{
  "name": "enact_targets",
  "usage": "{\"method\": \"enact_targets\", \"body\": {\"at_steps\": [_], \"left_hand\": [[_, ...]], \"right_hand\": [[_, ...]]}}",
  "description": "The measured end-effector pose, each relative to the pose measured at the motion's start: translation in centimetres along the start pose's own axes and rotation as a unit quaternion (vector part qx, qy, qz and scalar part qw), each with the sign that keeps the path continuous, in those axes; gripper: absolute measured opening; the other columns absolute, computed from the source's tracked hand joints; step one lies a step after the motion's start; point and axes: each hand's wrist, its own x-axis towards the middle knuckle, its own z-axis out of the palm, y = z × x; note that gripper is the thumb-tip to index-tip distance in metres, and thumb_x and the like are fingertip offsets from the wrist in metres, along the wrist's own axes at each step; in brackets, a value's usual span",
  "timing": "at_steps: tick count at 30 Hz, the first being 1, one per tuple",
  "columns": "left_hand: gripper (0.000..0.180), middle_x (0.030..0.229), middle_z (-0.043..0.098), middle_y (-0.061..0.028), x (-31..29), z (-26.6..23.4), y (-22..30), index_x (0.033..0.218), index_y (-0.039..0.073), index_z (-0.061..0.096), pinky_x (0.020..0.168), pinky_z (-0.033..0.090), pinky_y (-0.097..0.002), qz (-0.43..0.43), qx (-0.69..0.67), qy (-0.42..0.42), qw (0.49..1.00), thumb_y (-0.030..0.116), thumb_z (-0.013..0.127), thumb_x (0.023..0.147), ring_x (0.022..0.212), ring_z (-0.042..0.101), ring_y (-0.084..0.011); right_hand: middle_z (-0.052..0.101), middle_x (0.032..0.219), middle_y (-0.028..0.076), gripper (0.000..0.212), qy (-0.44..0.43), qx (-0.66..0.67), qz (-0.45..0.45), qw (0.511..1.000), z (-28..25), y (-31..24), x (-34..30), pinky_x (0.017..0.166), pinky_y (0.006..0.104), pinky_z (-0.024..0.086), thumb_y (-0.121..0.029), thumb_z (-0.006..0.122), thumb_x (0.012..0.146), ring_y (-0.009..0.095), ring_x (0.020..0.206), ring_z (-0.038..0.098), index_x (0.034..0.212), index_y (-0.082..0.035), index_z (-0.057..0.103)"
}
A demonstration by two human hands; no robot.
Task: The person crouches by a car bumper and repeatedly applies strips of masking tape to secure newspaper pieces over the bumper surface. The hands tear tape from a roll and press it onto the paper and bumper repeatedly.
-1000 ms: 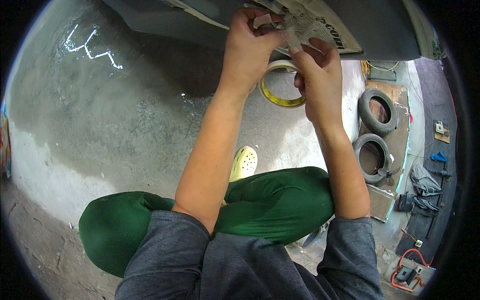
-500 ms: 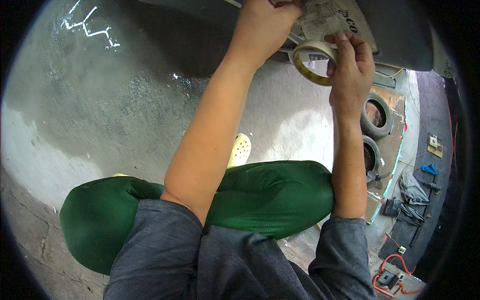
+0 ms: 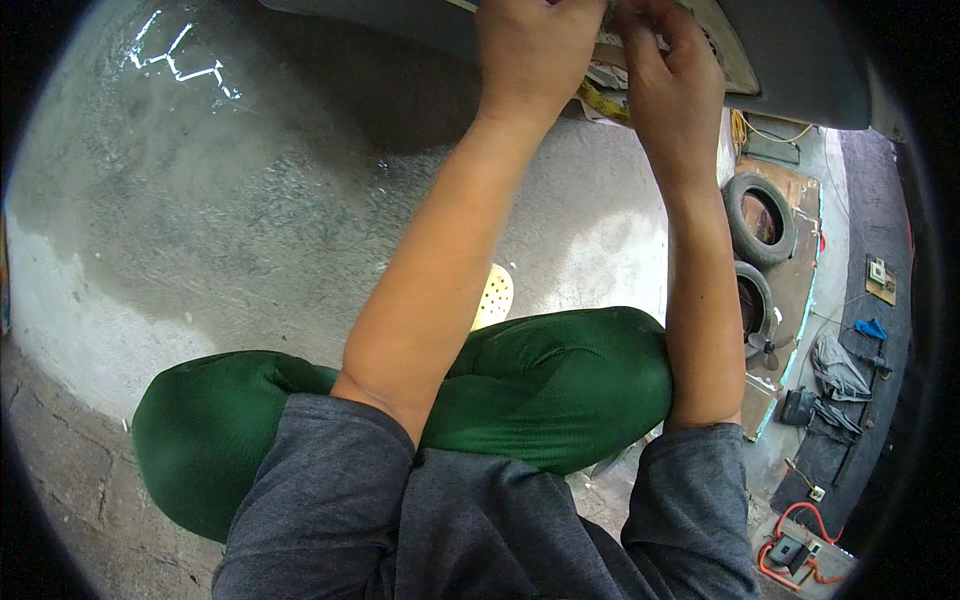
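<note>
At the top edge, both hands work close together on a dark grey panel [image 3: 815, 70] that looks like vehicle bodywork. My right hand [image 3: 678, 85] has its fingers closed, pinching at a roll of masking tape [image 3: 603, 105]. Only the yellowish lower rim of the roll shows between the hands. My left hand [image 3: 540, 55] is closed beside it; its fingertips are cut off by the frame, so what they pinch is hidden. A pale, paper-covered area [image 3: 735, 50] on the panel shows past my right hand.
I am crouched over a wet-patched concrete floor [image 3: 300, 220]. To the right, two tyres [image 3: 765, 222] lie on a wooden board [image 3: 800, 250]. Beyond are a grey folded umbrella-like bundle [image 3: 838, 368], a black box [image 3: 798, 407] and an orange cable [image 3: 800, 510].
My right hand has moved up and left, toward my left hand, with the tape roll. The roll and printed paper, plainly visible before, are now mostly covered by my hands.
</note>
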Motion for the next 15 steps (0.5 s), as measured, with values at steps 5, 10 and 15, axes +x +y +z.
{"method": "enact_targets", "body": {"at_steps": [5,10,15], "left_hand": [[0.03,0.089,0.068,-0.0204,-0.1,0.6,0.1,0.103,-0.005,0.058,0.081,0.053,-0.0421,0.006,0.029,0.016,0.999,0.016,0.069,0.085,0.084,0.067,-0.0326],[0.029,0.085,0.067,-0.0198,-0.1,1.1,0.9,0.1,-0.004,0.059,0.078,0.053,-0.0418,-0.016,0.039,0.033,0.999,0.017,0.072,0.087,0.08,0.066,-0.0323],[0.029,0.085,0.068,-0.0204,0.0,1.3,0.2,0.1,-0.003,0.059,0.077,0.053,-0.0426,-0.005,0.034,0.043,0.998,0.019,0.073,0.089,0.078,0.067,-0.0344]], "right_hand": [[0.073,0.096,0.022,0.019,0.011,0.0,0.013,1.0,0.2,0.2,0.3,0.079,0.0388,0.056,-0.004,0.06,0.096,0.031,0.088,0.072,0.11,0.006,0.068],[0.073,0.097,0.022,0.021,0.006,0.019,0.029,0.999,0.3,-0.4,0.3,0.079,0.0384,0.057,-0.002,0.059,0.096,0.031,0.089,0.073,0.113,0.007,0.068],[0.073,0.102,0.02,0.022,0.018,0.074,0.018,0.997,0.4,-2.4,-0.3,0.081,0.0358,0.059,0.0,0.056,0.098,0.026,0.091,0.073,0.115,0.01,0.067]]}}
